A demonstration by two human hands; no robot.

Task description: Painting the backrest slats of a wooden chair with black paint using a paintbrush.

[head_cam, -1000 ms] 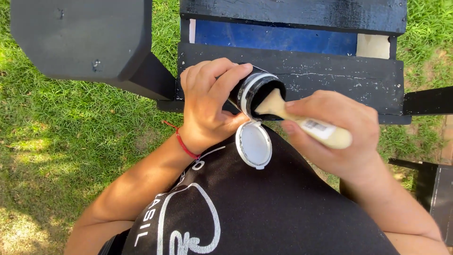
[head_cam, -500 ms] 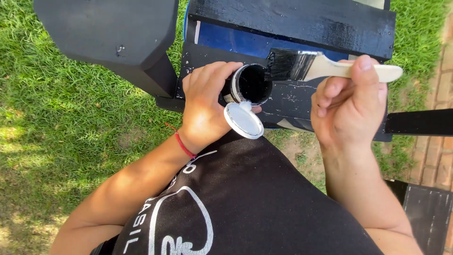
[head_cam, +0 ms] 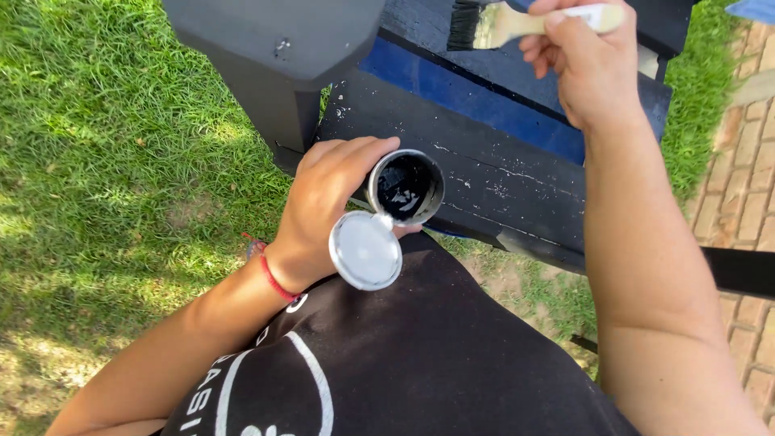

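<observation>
Grip status, head view: your left hand [head_cam: 323, 202] is clenched around a small open paint can [head_cam: 405, 187], fingers wrapped over its side and holding it tilted toward you above your lap. Your right hand [head_cam: 583, 69] is closed on the pale wooden handle of a flat paintbrush [head_cam: 492, 23], raised at the top of the frame with the dark bristles pointing left, just above the upper slat.

Container contents: the can holds glossy black paint, which coats the inner wall and pools at the bottom; the level appears low, though the exact depth cannot be read. The round metal lid [head_cam: 365, 250] is off the mouth and sits just below the rim, its pale inner face up, apparently pinched by the same hand.

Progress, as a judgement: the wooden chair [head_cam: 500, 173] in front of you is largely black. The near slat is covered but shows white flecks and scuffs. One blue slat [head_cam: 484, 105] between the black boards remains uncoated, so that board and touch-ups appear outstanding.

Surroundings: grass [head_cam: 105, 161] lies to your left, and brick paving [head_cam: 743, 178] to your right.
</observation>
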